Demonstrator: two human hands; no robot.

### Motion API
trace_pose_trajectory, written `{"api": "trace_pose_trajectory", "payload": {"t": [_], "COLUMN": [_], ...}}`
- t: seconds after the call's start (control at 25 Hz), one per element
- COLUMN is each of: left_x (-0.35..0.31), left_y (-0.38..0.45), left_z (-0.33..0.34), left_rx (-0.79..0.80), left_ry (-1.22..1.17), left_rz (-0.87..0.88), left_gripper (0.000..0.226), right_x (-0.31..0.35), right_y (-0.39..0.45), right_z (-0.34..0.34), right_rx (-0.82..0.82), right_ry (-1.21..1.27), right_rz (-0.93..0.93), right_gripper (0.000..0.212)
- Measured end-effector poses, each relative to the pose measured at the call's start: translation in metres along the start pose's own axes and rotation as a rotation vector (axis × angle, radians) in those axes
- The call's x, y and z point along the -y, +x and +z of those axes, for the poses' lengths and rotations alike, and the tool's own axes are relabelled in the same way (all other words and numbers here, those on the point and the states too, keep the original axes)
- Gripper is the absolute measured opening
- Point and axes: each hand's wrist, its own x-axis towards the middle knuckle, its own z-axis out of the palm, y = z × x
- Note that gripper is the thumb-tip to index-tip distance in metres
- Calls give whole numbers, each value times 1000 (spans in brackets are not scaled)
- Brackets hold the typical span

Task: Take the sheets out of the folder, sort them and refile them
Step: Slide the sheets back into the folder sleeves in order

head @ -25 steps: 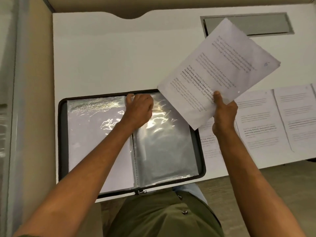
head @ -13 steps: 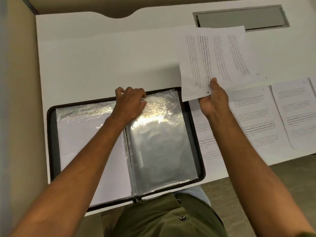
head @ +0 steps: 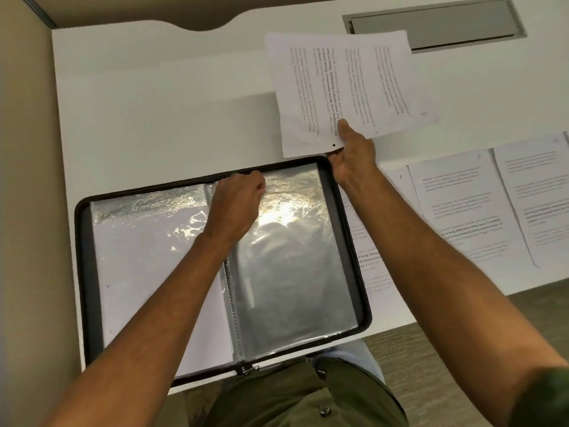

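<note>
two hands share the work: the left hand [head: 238, 201] pinches a clear plastic sleeve's [head: 292, 254] top edge in the black zip folder [head: 81, 257] on the white counter [head: 154, 103], likely opening it, while the right hand [head: 351, 155] pinches a printed white sheet [head: 338, 87] above, ready to slide in.

A white desk [head: 154, 118] has a grey cable hatch [head: 437, 23] at its back.

Black zip folder [head: 83, 272] lying open (clear sleeves showing), printed sheets [head: 338, 87] raised above its top-right corner
</note>
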Motion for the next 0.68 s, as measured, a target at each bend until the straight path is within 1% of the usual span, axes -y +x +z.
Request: {"api": "trace_pose_trajectory", "payload": {"t": [0.16,0.32,0.48,0.6,0.68], "left_x": [-4,-6,-7,-10,-9], "left_y": [1,1,7,6,8], "left_z": [-2,-6,-9,-12,-13], "left_rx": [-10,0,6,21,4], "left_ry": [7,13,11,-13,-25], "left_rz": [-4,-11,-13,-43,-49], "left_gripper": [7,7,7,10,10], "right_x": [-11,-19,-22,-18,-16], "right_y": [6,11,14,13,18], "right_z": [15,17,13,8,5], "right_rx": [15,82,255,400,456], "right_ry": [-89,-279,-447,-552,-631], "right_rz": [-63,-160,-254,-284,-292], "right_gripper": [52,56,44,44,45]}}
